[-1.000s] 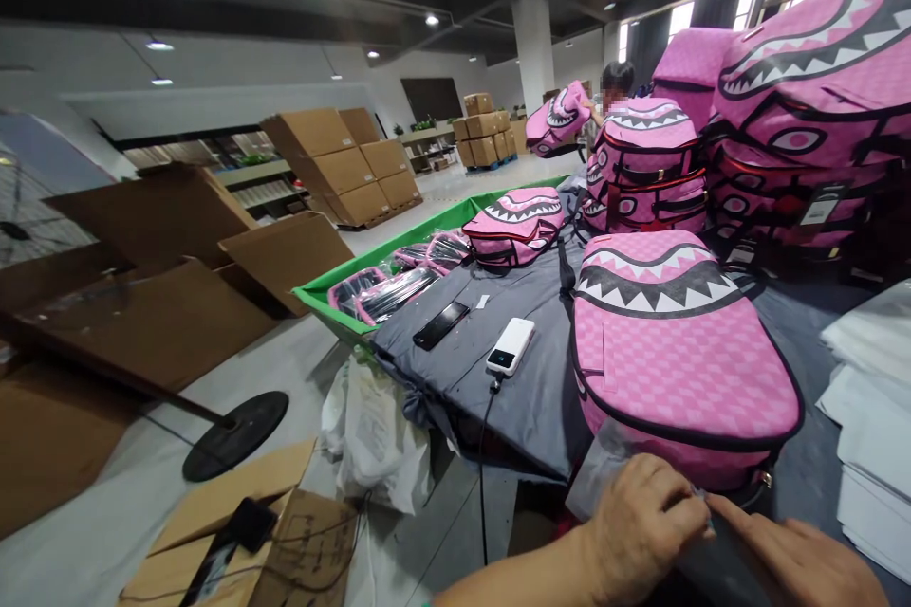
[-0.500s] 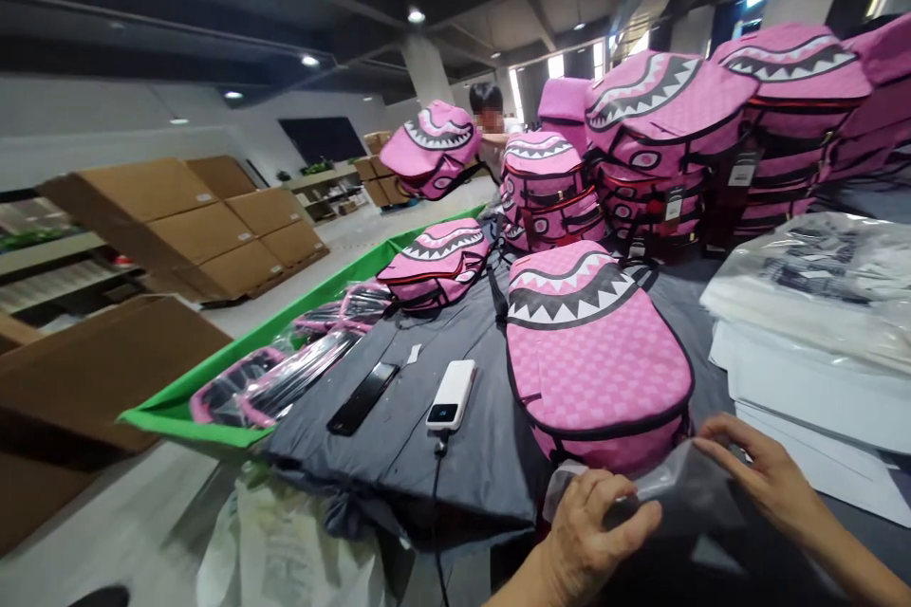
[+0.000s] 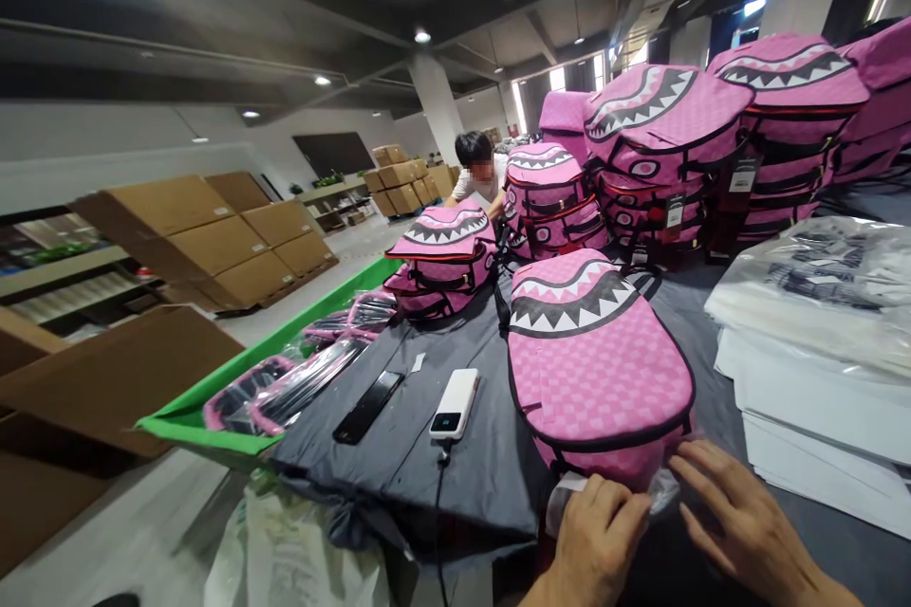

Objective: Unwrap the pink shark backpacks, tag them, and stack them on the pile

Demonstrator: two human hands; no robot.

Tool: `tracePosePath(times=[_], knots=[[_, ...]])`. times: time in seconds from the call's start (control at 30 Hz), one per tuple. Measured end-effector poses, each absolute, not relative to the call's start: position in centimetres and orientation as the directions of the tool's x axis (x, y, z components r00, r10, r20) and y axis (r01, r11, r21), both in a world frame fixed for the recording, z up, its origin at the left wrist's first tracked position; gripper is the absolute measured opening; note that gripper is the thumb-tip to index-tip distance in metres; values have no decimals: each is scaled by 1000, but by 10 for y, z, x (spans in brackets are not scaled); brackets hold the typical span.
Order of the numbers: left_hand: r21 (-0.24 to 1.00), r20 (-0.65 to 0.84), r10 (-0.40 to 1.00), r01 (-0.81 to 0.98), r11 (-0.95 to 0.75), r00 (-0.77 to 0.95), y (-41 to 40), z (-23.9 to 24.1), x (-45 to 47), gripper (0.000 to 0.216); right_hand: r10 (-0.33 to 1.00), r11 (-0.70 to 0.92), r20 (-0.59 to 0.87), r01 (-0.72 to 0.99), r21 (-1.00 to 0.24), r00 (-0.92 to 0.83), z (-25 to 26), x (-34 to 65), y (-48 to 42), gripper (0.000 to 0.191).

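Observation:
A pink shark-mouth backpack (image 3: 594, 365) lies flat on the grey cloth-covered table (image 3: 470, 465) in front of me. Both my hands are at its near bottom end, on a clear plastic bag (image 3: 661, 490). My left hand (image 3: 598, 541) pinches the bag's left edge with curled fingers. My right hand (image 3: 733, 522) lies on the bag's right side, fingers spread and slightly bent. The bag's mouth touches the backpack's bottom.
A white power bank (image 3: 455, 404) with a cable and a black phone (image 3: 368, 407) lie left of the backpack. Stacked pink backpacks (image 3: 676, 152) rise behind; folded bags (image 3: 818, 341) are stacked at right. A person (image 3: 475, 173) handles another backpack (image 3: 441, 261). A green bin (image 3: 234, 398) and cartons (image 3: 213, 237) stand left.
My view swung right and steadied. Both hands brought the plastic bag up against the backpack's bottom end. The person at the back set a backpack down on the table.

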State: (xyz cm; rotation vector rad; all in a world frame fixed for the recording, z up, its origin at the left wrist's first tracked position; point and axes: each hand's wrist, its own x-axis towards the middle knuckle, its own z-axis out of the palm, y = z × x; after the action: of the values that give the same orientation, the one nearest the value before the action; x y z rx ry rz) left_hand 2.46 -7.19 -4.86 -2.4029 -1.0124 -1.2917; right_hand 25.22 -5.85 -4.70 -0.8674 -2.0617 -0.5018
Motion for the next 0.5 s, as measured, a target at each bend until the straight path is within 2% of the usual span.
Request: tracePosePath(times=[0.17,0.27,0.37,0.5], knots=[[47,871,360,671,-740,335,-80,-59,26,22,230,793,775,575,201,-589,-45,257,-34,20],[79,911,370,801,-594,184,-94,-80,34,29,169,847,736,479,232,-655,-45,267,-24,16],[196,899,439,888,-415,6,-105,-102,45,33,171,873,710,439,211,-683,-56,278,-17,15],[245,922,379,879,-410,-80,-106,-112,52,29,228,916,700,392,81,-677,-81,293,-11,18]])
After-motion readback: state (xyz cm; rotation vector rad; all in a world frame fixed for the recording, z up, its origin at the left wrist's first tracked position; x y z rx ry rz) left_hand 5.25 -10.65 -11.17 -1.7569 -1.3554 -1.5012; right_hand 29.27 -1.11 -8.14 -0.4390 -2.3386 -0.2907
